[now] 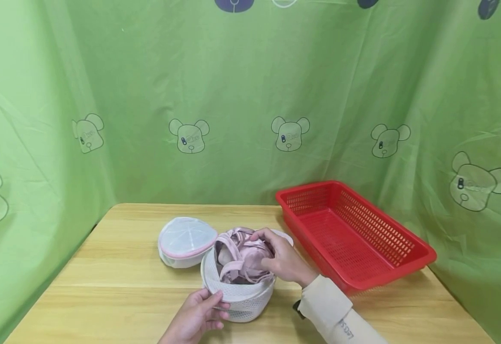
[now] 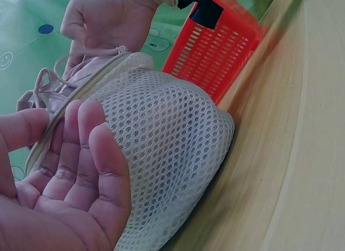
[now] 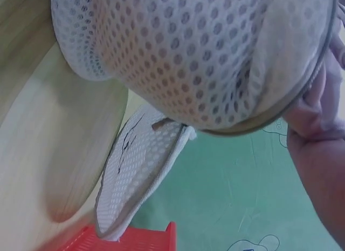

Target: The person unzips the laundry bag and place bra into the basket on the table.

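Observation:
A dusty-pink bra [image 1: 250,255], its straps looped on top, lies bunched in the mouth of a white mesh laundry bag [image 1: 246,308]. My right hand [image 1: 286,258] grips the bra from above at its right side, with the fingertips partly hidden in the fabric. At the near left rim, my left hand [image 1: 198,313] pinches the bag's zipped edge [image 2: 75,92] between thumb and forefinger, while the other fingers curl loosely beside the mesh. The bag's round lid flap [image 3: 140,170] hangs folded back on the far right side. The bag's lower part rests on the table.
A white domed wash bag [image 1: 187,241] with pink trim sits on the table just left of the mesh bag. To the right stands a large red plastic basket [image 1: 353,286] with slotted sides. Green printed cloth [image 1: 241,177] hangs behind the wooden table [image 1: 117,286].

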### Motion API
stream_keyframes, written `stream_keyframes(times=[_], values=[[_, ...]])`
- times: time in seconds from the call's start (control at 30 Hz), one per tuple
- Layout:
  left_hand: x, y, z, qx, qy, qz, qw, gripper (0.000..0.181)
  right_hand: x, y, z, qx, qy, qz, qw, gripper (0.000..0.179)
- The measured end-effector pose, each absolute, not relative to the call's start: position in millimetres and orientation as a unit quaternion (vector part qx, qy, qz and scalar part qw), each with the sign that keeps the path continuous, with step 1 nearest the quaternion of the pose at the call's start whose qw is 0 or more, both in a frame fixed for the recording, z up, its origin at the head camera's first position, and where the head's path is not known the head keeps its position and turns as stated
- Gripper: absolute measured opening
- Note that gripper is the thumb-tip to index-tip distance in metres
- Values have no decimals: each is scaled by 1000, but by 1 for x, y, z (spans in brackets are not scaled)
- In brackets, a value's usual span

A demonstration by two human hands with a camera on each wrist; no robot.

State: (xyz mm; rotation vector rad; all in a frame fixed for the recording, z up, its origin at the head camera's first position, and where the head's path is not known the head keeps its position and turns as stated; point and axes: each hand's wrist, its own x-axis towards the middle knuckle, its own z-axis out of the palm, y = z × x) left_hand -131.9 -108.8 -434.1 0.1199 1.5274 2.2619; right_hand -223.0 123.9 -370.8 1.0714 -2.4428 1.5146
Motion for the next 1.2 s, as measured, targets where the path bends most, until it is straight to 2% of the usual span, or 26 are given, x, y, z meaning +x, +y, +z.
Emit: stream_keyframes(times=[0.1, 0.2, 0.33, 0.5, 0.7, 1.2], values=[[-132, -109, -434, 43, 547, 811, 204, 13, -224, 126, -370, 370, -782, 500, 27, 46], [-132, -109, -434, 42, 547, 811, 204, 14, -223, 125, -369, 369, -776, 511, 38, 34], [-133, -109, -435, 44, 547, 810, 205, 14, -220, 121, -367, 304, -799, 514, 63, 25], [-133, -109, -436, 45, 548, 810, 206, 13, -221, 115, -367, 239, -823, 512, 65, 9], [-133, -109, -436, 46, 548, 809, 207, 13, -221, 113, -368, 236, -831, 498, 71, 22], [-133, -110, -435, 44, 547, 809, 211, 13, -223, 116, -358, 225, -817, 523, 93, 22]])
